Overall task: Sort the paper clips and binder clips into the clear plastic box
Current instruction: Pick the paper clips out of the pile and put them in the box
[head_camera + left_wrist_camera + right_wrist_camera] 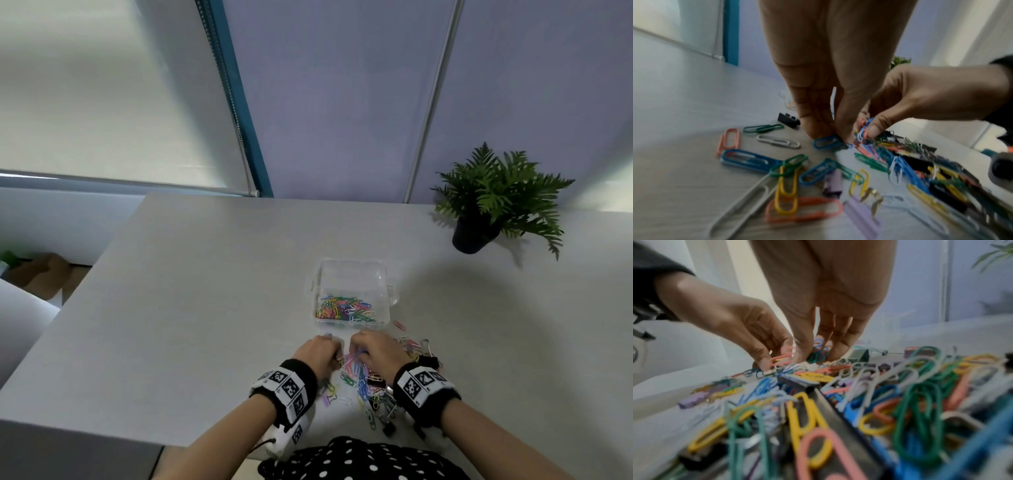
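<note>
two hands work side by side at the near edge of a pale table, fingertips down in a loose heap of coloured paper clips mixed with black binder clips. the left hand has its fingers drawn together, pinching a blue paper clip against the tabletop, with what looks like pink clips also caught in its fingers in the right wrist view. the right hand is closed the same way on a small bunch of blue and green clips, as its own wrist camera shows. the clear plastic box stands just beyond both sets of knuckles, lid off, its near part already holding a bed of coloured paper clips; no binder clips can be made out inside it. most of the unsorted heap lies between the wrists and under the right one, spilling out to the right of the right hand. a potted fern sits well beyond the right hand. the likely trouble from here is tangling: the clips lie hooked through one another, so a lift could drag along a chain, or a binder clip, and scatter pieces on the short carry to the box. a thin pinch on flat wire could also slip. stray clips near the table's front edge, beside the left wrist, could be swept off by a forearm.
</note>
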Available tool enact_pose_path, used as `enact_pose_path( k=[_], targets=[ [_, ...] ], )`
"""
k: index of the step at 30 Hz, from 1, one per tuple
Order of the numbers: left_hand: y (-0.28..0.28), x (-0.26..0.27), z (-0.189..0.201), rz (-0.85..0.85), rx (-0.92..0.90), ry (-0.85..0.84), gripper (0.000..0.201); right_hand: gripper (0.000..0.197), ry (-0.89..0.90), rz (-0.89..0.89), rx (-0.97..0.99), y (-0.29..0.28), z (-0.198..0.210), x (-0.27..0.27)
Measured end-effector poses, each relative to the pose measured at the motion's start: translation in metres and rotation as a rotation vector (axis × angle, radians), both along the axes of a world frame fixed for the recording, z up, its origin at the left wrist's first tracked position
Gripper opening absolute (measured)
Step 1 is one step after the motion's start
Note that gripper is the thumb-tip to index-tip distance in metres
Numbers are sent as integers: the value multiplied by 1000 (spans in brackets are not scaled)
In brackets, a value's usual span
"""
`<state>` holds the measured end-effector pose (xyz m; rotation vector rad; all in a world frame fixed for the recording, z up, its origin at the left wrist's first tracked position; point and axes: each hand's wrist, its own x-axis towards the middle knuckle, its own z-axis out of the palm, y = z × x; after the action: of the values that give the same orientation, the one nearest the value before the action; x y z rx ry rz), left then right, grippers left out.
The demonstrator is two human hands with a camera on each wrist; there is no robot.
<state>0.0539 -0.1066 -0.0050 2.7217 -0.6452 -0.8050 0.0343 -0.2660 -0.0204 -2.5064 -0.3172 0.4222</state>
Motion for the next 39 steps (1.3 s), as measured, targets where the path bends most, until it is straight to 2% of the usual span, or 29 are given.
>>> enact_pose_path(
  k=[3, 5, 7, 9, 12, 15, 17, 20, 24, 26, 29, 30, 32, 35, 39],
  targets=[
    [6, 7, 1, 64, -22, 41, 16, 8, 31, -82, 136, -4, 2, 0],
    [10, 12, 4, 112, -64, 75, 19, 17, 70, -169, 235, -6, 5, 0],
    [14, 16, 6, 197, -189, 132, 22, 22, 115, -264, 346, -9, 9, 1],
    [16, 19, 8, 312, -310, 190, 28, 16, 187, -374, 486, -14, 12, 2],
    [19, 27, 12, 444, -434, 275, 24, 6, 271, -500, 681, -20, 22, 9],
    [16, 42, 20, 492, -560, 330, 29, 6, 240, -519, 704, -24, 32, 25],
    [11, 54, 29, 510, -591, 308, 28, 9, 188, -528, 687, -25, 37, 39],
    [-1, 70, 40, 425, -450, 157, 16, 12, 114, -534, 591, -24, 37, 59],
    [-13, 65, 47, 152, -175, -71, 26, 21, 62, -475, 414, -21, 32, 70],
    [-14, 48, 45, 51, -193, -179, 24, 18, 44, -407, 331, -20, 30, 70],
    [-9, 13, 26, -117, -196, -103, 28, 9, 27, -349, 274, -18, 27, 68],
    [-6, 4, 16, -178, -137, -66, 38, 7, 22, -343, 267, -18, 26, 67],
    [-2, -5, -1, -297, -52, -107, 56, 6, 2, -333, 250, -16, 25, 66],
    [-4, -4, -12, -307, -51, -159, 57, 16, -51, -307, 182, -16, 26, 64],
    [-8, -4, -18, -238, -102, -181, 36, 7, -160, -224, 93, -18, 33, 53]
  ],
)
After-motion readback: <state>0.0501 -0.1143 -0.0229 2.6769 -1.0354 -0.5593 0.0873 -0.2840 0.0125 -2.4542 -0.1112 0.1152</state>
